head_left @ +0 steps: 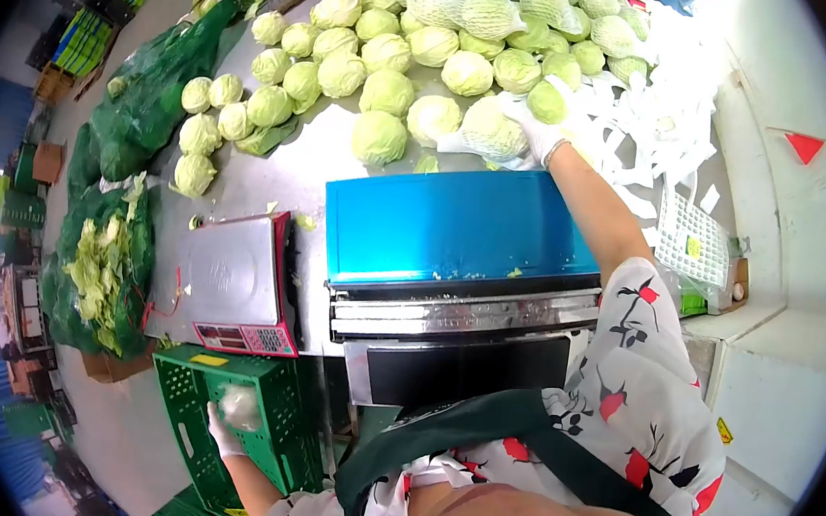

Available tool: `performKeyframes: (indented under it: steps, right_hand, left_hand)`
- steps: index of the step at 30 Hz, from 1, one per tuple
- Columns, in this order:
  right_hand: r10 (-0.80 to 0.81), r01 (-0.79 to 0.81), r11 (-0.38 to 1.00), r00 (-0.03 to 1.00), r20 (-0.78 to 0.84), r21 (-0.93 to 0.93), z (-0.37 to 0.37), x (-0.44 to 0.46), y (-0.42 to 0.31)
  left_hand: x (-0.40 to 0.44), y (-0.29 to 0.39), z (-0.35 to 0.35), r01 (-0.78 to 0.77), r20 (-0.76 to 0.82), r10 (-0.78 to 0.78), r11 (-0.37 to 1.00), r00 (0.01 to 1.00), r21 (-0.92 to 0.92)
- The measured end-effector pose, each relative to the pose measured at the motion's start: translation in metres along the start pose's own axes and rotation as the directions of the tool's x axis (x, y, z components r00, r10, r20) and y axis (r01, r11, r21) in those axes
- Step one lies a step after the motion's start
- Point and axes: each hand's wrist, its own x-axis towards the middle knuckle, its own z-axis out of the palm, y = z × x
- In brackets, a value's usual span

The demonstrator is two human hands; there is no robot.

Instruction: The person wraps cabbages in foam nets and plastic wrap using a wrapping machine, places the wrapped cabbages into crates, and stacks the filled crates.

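Where the head view looks down, green crate [184,381]: one pale wrapped ball [242,407]. Green net sack [142,264]: yellow-green leaves [97,275]. Grey tabletop [243,179]: strip visible between loose cabbages [379,138] and scale [235,267]. Blue-topped machine [455,227]: far edge just beside netted cabbage [491,132]. Right hand [542,134]: gloved, against that cabbage. Left hand [225,433]: gloved, inside crate, at the ball's side. Grip: cannot tell, either hand.
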Motion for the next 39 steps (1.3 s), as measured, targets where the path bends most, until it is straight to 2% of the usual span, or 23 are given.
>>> performKeyframes:
  steps: [1,2,4,5,8,11,12,13,14,17,19,20,23,24,27,28,31,32,33,34,36,38,39]
  right_hand:
    - [0.057,-0.057,0.998,0.998,0.015,0.038,-0.004,0.008,0.001]
    - [0.045,-0.045,0.999,0.999,-0.018,0.001,-0.014,0.037,0.006]
    - [0.106,-0.106,0.994,0.994,0.018,0.013,-0.019,0.035,0.003]
    - [0.131,-0.132,0.991,0.991,0.039,0.019,-0.020,0.031,0.003]
    - [-0.006,-0.042,0.994,0.900,0.435,0.099,-0.035,0.054,0.015]
    - [-0.006,-0.019,0.997,0.943,0.332,0.071,-0.048,0.080,0.016]
    - [0.011,-0.021,0.999,0.977,0.214,0.045,-0.040,0.058,0.007]
    - [-0.109,0.112,0.994,0.967,0.229,-0.001,-0.044,0.062,0.010]
    - [-0.225,0.243,0.969,0.942,0.251,-0.045,-0.049,0.074,0.018]
    - [-0.358,0.338,0.934,0.865,0.352,0.118,-0.066,0.131,0.040]
    - [-0.088,-0.067,0.888,0.946,0.311,0.456,-0.040,0.089,0.015]
    - [-0.237,0.155,0.922,0.951,0.200,0.355,-0.037,0.055,0.007]
    - [-0.381,0.332,0.914,0.901,0.210,0.235,-0.031,-0.001,-0.011]
    - [-0.426,0.326,0.884,0.857,0.291,0.334,-0.031,0.003,-0.005]
    - [-0.366,0.341,0.930,0.806,0.466,0.139,-0.029,-0.042,-0.001]
    - [-0.524,0.544,0.833,0.719,0.458,0.098,-0.011,-0.091,-0.005]
    - [-0.539,0.708,0.691,0.638,0.550,-0.144,0.010,-0.128,0.039]
    - [-0.384,0.533,0.762,0.830,0.405,-0.369,0.017,-0.137,0.059]
    - [-0.386,0.548,0.629,0.836,0.391,-0.551,0.021,-0.148,0.065]
    - [-0.525,0.646,0.369,0.738,0.424,-0.668,0.025,-0.160,0.077]
    - [-0.641,0.649,0.231,0.662,0.389,-0.725,0.036,-0.176,0.095]
    - [-0.624,0.575,0.510,0.759,0.185,-0.640,0.044,-0.181,0.099]
    - [-0.694,0.667,0.534,0.697,0.182,-0.519,0.039,-0.182,0.108]
  left_hand:
    - [0.017,0.009,0.013,-0.128,-0.186,0.259,0.843,0.948,0.522]
    - [0.021,0.037,0.047,-0.213,-0.221,0.488,0.685,0.844,0.696]
    - [-0.019,0.150,0.186,-0.644,0.047,0.689,0.649,0.723,0.406]
    - [-0.044,0.194,0.258,-0.743,0.197,0.717,0.629,0.668,0.230]
    - [-0.116,0.265,0.465,-0.812,0.633,0.660,0.577,0.405,-0.082]
    - [-0.172,0.266,0.651,-0.792,0.835,0.546,0.539,0.071,-0.285]
    - [-0.174,0.254,0.709,-0.874,0.809,0.585,0.369,-0.044,-0.315]
    - [-0.187,0.252,0.747,-0.951,0.845,0.531,0.222,-0.067,-0.215]
    - [-0.197,0.247,0.779,-0.963,0.895,0.443,0.256,0.042,-0.082]
    - [-0.202,0.241,0.826,-0.946,0.954,0.189,0.269,0.234,0.179]
    - [-0.206,0.256,0.822,-0.935,0.964,0.119,0.297,0.238,0.194]
    - [-0.217,0.267,0.801,-0.930,0.965,0.132,0.323,0.226,0.174]
    - [-0.227,0.286,0.740,-0.929,0.954,0.254,0.367,0.158,0.056]
    - [-0.229,0.288,0.711,-0.932,0.944,0.298,0.360,0.142,0.027]
    - [-0.256,0.286,0.610,-0.884,0.938,0.313,0.467,0.151,-0.014]
    - [-0.268,0.278,0.575,-0.872,0.930,0.343,0.487,0.134,-0.054]
    - [-0.284,0.230,0.487,-0.807,0.945,0.300,0.586,0.127,-0.078]
    - [-0.296,0.214,0.466,-0.754,0.943,0.275,0.655,0.190,-0.039]
    - [-0.300,0.196,0.450,-0.737,0.924,0.336,0.669,0.184,-0.097]
    - [-0.297,0.186,0.443,-0.676,0.921,0.319,0.731,0.224,-0.089]
    - [-0.292,0.176,0.431,-0.540,0.918,0.272,0.838,0.288,-0.079]
    - [-0.273,0.168,0.420,-0.647,0.882,0.378,0.754,0.282,-0.117]
    - [-0.270,0.173,0.409,-0.688,0.874,0.379,0.722,0.305,-0.073]
